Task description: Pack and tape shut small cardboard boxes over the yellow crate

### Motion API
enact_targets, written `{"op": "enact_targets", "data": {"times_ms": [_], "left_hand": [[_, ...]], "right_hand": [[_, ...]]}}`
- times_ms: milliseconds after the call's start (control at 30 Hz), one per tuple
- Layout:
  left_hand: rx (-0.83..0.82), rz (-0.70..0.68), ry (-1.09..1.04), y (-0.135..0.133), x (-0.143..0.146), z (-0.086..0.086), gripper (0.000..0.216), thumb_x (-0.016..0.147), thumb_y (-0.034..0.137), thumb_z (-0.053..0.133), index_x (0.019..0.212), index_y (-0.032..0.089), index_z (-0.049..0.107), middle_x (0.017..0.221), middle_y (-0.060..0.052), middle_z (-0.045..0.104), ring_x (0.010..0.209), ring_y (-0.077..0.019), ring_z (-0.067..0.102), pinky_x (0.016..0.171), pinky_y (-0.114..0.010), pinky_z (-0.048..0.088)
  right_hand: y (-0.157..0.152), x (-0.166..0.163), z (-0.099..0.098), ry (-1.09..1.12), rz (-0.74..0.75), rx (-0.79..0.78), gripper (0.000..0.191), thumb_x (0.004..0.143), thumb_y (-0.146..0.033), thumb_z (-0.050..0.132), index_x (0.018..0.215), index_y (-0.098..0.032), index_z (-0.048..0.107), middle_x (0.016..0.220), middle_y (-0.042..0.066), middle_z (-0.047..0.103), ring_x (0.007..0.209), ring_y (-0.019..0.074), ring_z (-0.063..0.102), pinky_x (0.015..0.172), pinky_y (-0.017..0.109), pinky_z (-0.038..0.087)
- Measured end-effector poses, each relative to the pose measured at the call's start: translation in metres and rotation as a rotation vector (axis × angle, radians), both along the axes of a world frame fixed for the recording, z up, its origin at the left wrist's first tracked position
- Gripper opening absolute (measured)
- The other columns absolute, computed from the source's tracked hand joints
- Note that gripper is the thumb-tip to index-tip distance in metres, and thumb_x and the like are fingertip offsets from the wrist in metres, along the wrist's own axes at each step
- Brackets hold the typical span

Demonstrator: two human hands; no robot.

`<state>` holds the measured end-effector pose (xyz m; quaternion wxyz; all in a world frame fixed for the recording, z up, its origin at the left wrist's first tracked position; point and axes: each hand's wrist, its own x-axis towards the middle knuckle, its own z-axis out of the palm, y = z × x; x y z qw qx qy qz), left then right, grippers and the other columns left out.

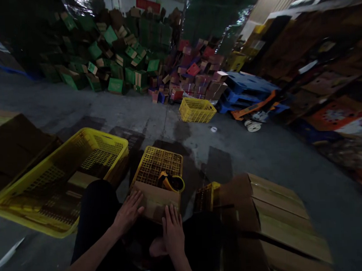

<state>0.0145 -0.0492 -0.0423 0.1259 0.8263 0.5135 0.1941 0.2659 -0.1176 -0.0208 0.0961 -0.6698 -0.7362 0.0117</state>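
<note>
"Where's the cardboard box [155, 199]?"

"At the near end of the gridded yellow crate [162, 157], under both hands."

"How's the grip?"

"Clamped on nothing: the left hand [130, 211] rests on the box's left side, the right hand [173, 231] on its right, fingers extended."

"What's around it?"

"A tape dispenser [169, 182] just beyond its far edge; I can't tell whether they touch. A large yellow basket [110, 140] stands left, a big brown carton [282, 215] right. Farther off, a smaller yellow basket [198, 110] sits on the floor [131, 109]."
</note>
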Motion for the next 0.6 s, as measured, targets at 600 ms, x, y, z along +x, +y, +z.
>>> {"op": "enact_targets", "data": {"times_ms": [600], "left_hand": [[-0.114, 0.127, -0.355, 0.005, -0.001, -0.004, 0.049, 0.108, 0.036, 0.032, 0.154, 0.025, 0.044, 0.156, -0.005, 0.048, 0.148, -0.0196, 0.039, 0.12, -0.041, 0.039]], "right_hand": [[0.07, -0.096, -0.006, 0.223, 0.35, 0.068, 0.056, 0.103, -0.019, 0.031, 0.159, -0.019, 0.028, 0.161, 0.007, 0.039, 0.15, 0.0223, 0.035, 0.119, 0.044, 0.039]]}}
